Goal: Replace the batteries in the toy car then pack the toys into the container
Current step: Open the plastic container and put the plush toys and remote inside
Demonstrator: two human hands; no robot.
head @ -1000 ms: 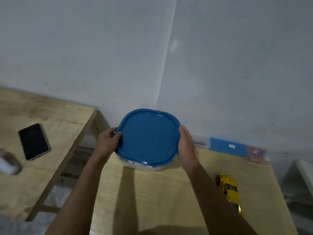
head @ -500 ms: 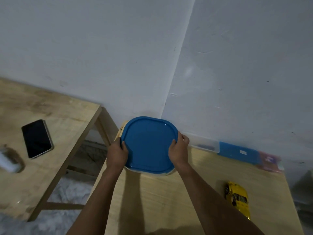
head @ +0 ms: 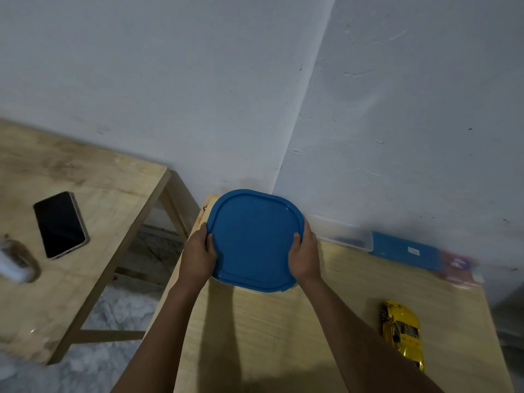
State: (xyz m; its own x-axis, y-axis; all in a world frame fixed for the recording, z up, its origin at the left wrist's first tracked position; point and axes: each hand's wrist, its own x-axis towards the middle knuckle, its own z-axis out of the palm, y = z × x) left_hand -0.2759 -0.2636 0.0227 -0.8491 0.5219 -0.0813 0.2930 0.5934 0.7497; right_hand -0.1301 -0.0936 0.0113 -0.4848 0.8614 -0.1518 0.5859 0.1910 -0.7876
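A container with a blue lid (head: 252, 236) sits at the far left corner of the near wooden table (head: 283, 336), close to the wall. My left hand (head: 198, 258) grips its left edge with the thumb over the lid rim. My right hand (head: 304, 255) grips the right edge the same way. The container's clear body is almost hidden under the lid. A yellow toy car (head: 402, 333) lies on the table to the right, apart from both hands.
A clear flat box with a blue lid (head: 397, 248) and a pinkish pack (head: 459, 265) lie along the wall at the back right. A second wooden table (head: 99, 180) at left carries a black phone (head: 60, 224) and a blurred pale object (head: 14, 265).
Both hands have carried the container away from me and set it lower, toward the table's far left corner. My fingers now curl over the lid edges. The camera has tilted.
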